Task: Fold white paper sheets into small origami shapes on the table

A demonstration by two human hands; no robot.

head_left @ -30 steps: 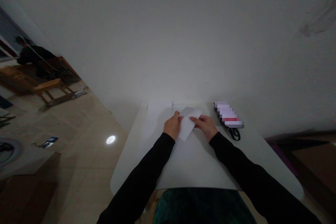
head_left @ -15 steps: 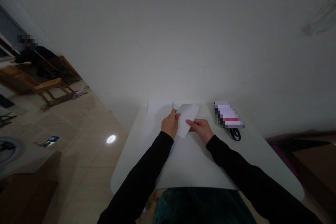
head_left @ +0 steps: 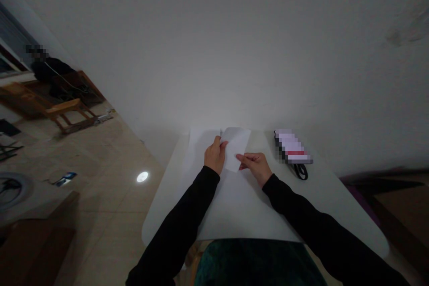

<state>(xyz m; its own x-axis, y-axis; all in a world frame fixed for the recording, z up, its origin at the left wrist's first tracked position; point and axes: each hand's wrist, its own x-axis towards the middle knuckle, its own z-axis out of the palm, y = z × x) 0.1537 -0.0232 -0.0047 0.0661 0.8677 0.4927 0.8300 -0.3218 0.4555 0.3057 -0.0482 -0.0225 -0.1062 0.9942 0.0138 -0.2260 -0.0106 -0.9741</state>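
A white piece of paper (head_left: 236, 147) is held between my two hands above the white table (head_left: 248, 223). My left hand (head_left: 215, 155) pinches its left edge, the thumb lying on the near face. At the lower right edge, my right hand (head_left: 255, 164) grips the same paper between thumb and fingers. More white paper (head_left: 203, 138) lies flat on the table behind and to the left of my left hand.
To the right on the table lies a phone-like object (head_left: 292, 146) with a black strap (head_left: 301, 171). A wall (head_left: 234, 53) rises behind the table. Far left, a person (head_left: 55, 69) in dark clothes sits near a wooden chair (head_left: 67, 107).
The held paper has turned slightly and its top edge has moved up and a little left, so it looks more upright. My left hand has shifted slightly up and left.
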